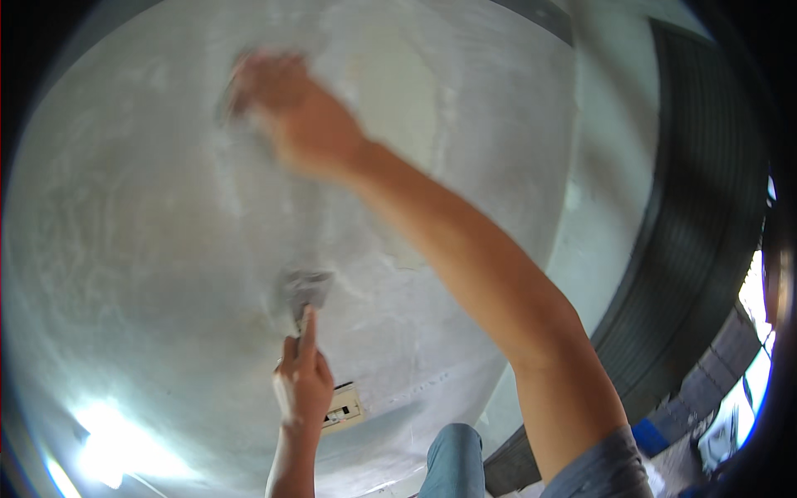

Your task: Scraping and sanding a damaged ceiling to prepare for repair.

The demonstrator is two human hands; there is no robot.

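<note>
the left hand (303, 382) is closed around the handle of a small putty knife (305, 290), fingers wrapped, the index finger laid straight along the handle and pointing at about 12 o'clock. the blade sits directly above the knuckles, its flat face against the grey plastered wall (141, 249), so the tool's long axis runs nearly 6 to 12 o'clock, tipped a touch toward 1. the blade is short and broad, dull metal grey, smeared with filler; its working edge is toward the top.

the right hand (295, 112) is well apart from the knife, up at about 11 o'clock from it, with the forearm crossing the frame from the lower right. it is blurred. it looks pressed flat to the wall with something greyish under the fingertips at its left end, perhaps a sanding pad or rag, but i cannot tell what it is or whether the fingers are curled on it or spread.

between the two hands the wall shows a paler, smoother patch (398, 91) at about 1 o'clock from the knife, and streaky skim marks around the blade. the left hand is plainly the nearer one to the knife; the right hand is nearer the pale patch.

just below the left wrist, at about 5 o'clock, a cream wall socket (344, 408) sits in the plaster. a dark ribbed roller shutter (697, 207) fills the right side.
</note>
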